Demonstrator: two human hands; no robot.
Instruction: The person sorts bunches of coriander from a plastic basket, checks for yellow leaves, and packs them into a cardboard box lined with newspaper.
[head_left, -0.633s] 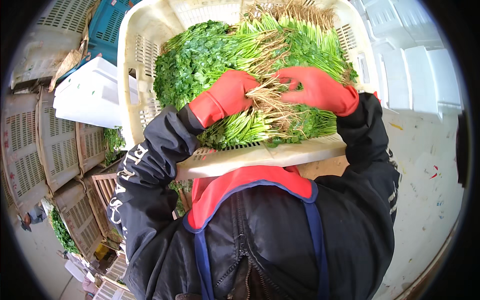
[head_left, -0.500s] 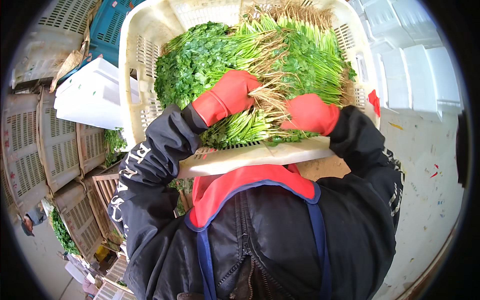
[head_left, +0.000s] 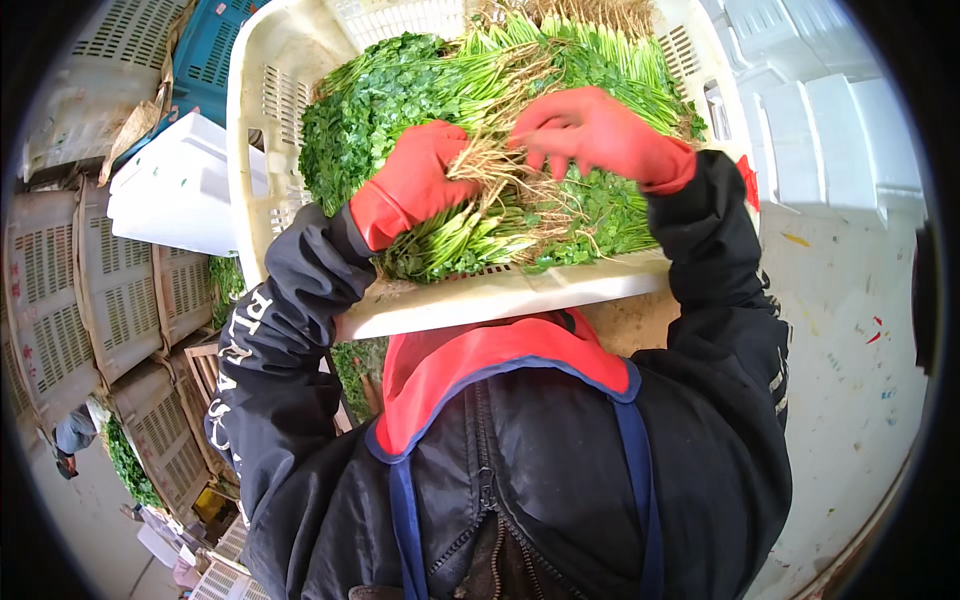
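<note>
My left hand (head_left: pixel 415 180), in a red glove, is closed round a bunch of leafy green stalks, its tan, stringy roots (head_left: pixel 485 162) sticking out toward the right. My right hand (head_left: pixel 585 130), also gloved in red, hovers over those roots with loosely curved, parted fingers, its fingertips at the root strands. Both are inside a cream slotted plastic crate (head_left: pixel 280 110) packed with rows of greens (head_left: pixel 360 110), leaves mostly to the left, roots in the middle and at the top.
White foam boxes stand on the left (head_left: pixel 180 180) and right (head_left: pixel 830 140). A blue crate (head_left: pixel 210 60) is at upper left, with stacked grey slotted crates (head_left: pixel 55 300) below. Another person (head_left: pixel 75 435) and more greens (head_left: pixel 130 460) appear at lower left.
My left hand has moved up and left with the bunch. My right hand has risen from the lower part of the crate to above the roots, its fingers now spread apart.
</note>
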